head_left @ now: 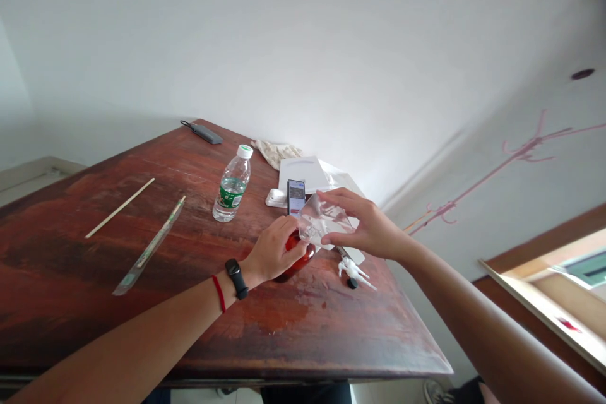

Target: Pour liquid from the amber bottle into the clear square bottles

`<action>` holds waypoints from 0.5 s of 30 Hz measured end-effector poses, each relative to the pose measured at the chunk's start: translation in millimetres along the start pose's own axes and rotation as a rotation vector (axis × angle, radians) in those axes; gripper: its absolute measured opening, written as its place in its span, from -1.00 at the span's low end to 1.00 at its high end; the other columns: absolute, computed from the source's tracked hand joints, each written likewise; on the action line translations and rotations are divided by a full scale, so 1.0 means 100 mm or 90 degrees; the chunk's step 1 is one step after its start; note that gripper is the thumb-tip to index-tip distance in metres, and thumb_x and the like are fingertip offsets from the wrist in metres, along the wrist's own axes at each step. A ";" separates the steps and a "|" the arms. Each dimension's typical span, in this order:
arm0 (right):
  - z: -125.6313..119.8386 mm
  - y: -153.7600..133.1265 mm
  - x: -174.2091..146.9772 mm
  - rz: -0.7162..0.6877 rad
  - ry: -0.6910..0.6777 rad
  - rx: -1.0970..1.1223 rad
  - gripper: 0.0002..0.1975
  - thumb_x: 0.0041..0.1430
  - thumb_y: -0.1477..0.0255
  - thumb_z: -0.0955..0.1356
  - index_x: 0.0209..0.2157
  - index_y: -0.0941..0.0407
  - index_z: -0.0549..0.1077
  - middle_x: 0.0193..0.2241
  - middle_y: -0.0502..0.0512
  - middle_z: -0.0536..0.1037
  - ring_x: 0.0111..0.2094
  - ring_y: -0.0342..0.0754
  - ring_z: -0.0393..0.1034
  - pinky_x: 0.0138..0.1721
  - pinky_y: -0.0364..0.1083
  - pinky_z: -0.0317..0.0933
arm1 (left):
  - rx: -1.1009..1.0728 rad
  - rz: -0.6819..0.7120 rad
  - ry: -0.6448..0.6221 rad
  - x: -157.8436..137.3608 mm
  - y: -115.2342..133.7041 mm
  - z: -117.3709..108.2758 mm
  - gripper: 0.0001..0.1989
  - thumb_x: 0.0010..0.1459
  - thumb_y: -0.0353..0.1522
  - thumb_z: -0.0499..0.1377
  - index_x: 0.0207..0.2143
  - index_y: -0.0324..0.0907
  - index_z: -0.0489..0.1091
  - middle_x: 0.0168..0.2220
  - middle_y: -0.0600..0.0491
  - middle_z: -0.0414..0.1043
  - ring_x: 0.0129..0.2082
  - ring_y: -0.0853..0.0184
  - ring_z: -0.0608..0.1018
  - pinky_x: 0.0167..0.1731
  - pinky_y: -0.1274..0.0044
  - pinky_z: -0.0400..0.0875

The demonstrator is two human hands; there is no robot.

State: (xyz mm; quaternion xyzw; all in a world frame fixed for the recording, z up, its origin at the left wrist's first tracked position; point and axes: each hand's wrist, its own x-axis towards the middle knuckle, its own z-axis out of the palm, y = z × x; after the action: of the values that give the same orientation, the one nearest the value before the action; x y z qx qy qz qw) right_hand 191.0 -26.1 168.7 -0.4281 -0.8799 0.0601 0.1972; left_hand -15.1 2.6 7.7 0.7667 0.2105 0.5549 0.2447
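My left hand point(274, 249) is closed around the upper part of a reddish-amber bottle point(299, 259), whose mouth is hidden. In my right hand point(364, 224) is a clear plastic cup point(324, 221), tilted on its side with its left end just above the bottle. I cannot make out how much liquid the cup contains. Right of the bottle lie white pump heads point(355, 268) beside a small black cap point(352, 283). Wet spots point(288, 309) shine on the tabletop in front of the bottle.
A capped water bottle point(233, 183) stands left of my hands on the wooden table point(189, 315). Further left lie a bare stick point(120, 207) and a chopstick wrapper point(151, 245). Behind are a phone point(296, 196), white papers point(303, 170), a cloth point(277, 153) and a grey device point(204, 133).
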 end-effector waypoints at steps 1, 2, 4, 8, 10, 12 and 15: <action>0.00 0.00 0.00 0.003 0.001 0.004 -0.20 0.13 0.04 0.60 0.36 -0.10 0.46 0.23 0.25 0.56 0.16 0.32 0.55 0.18 0.33 0.47 | 0.000 -0.003 0.000 0.00 0.00 0.00 -0.91 0.39 -0.29 0.14 -0.15 -0.11 0.36 -0.17 -0.05 0.53 -0.12 0.11 0.55 -0.02 0.32 0.44; 0.00 0.00 0.00 0.008 0.003 0.009 -0.20 0.13 0.04 0.60 0.36 -0.10 0.46 0.22 0.25 0.57 0.16 0.32 0.54 0.19 0.34 0.46 | 0.001 -0.007 -0.001 0.00 0.01 0.00 -0.91 0.39 -0.29 0.15 -0.15 -0.11 0.36 -0.17 -0.05 0.53 -0.12 0.11 0.55 -0.02 0.32 0.44; 0.01 0.01 -0.01 0.018 0.006 0.019 -0.20 0.12 0.04 0.60 0.35 -0.11 0.47 0.22 0.24 0.57 0.16 0.33 0.54 0.20 0.34 0.46 | 0.000 -0.014 -0.001 0.01 0.02 -0.01 -0.91 0.40 -0.29 0.15 -0.15 -0.11 0.37 -0.17 -0.05 0.53 -0.12 0.11 0.55 -0.02 0.32 0.45; 0.01 0.01 -0.01 0.032 0.007 0.036 -0.20 0.11 0.06 0.61 0.35 -0.11 0.46 0.23 0.23 0.57 0.19 0.32 0.52 0.17 0.30 0.48 | -0.004 -0.020 0.002 0.01 0.04 -0.01 -0.92 0.40 -0.29 0.16 -0.17 -0.10 0.37 -0.17 -0.05 0.54 -0.10 0.11 0.56 -0.01 0.32 0.46; 0.01 0.00 -0.01 0.032 0.007 0.041 -0.20 0.11 0.07 0.61 0.35 -0.11 0.46 0.23 0.23 0.57 0.19 0.32 0.52 0.15 0.29 0.50 | -0.005 -0.020 0.001 0.02 0.04 -0.01 -0.92 0.40 -0.30 0.16 -0.18 -0.10 0.37 -0.17 -0.04 0.54 -0.10 0.11 0.56 -0.02 0.33 0.46; 0.01 0.00 -0.02 0.034 0.008 0.048 -0.20 0.11 0.07 0.61 0.35 -0.11 0.47 0.24 0.24 0.56 0.19 0.32 0.52 0.13 0.28 0.52 | -0.006 -0.020 0.001 0.02 0.04 -0.02 -0.91 0.40 -0.29 0.15 -0.18 -0.11 0.37 -0.18 -0.04 0.53 -0.11 0.12 0.56 -0.02 0.33 0.45; 0.02 0.00 -0.03 0.044 0.009 0.057 -0.21 0.11 0.08 0.60 0.35 -0.11 0.47 0.26 0.24 0.55 0.19 0.32 0.52 0.05 0.24 0.56 | -0.004 -0.024 -0.001 0.02 0.05 -0.02 -0.90 0.41 -0.28 0.15 -0.19 -0.11 0.36 -0.19 -0.04 0.53 -0.13 0.12 0.55 -0.04 0.34 0.45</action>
State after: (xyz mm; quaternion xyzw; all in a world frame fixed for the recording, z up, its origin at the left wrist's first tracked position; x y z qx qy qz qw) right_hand 192.0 -28.0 166.5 -0.4492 -0.8598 0.1031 0.2198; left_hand -16.2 -0.3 13.0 0.7624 0.2231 0.5500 0.2579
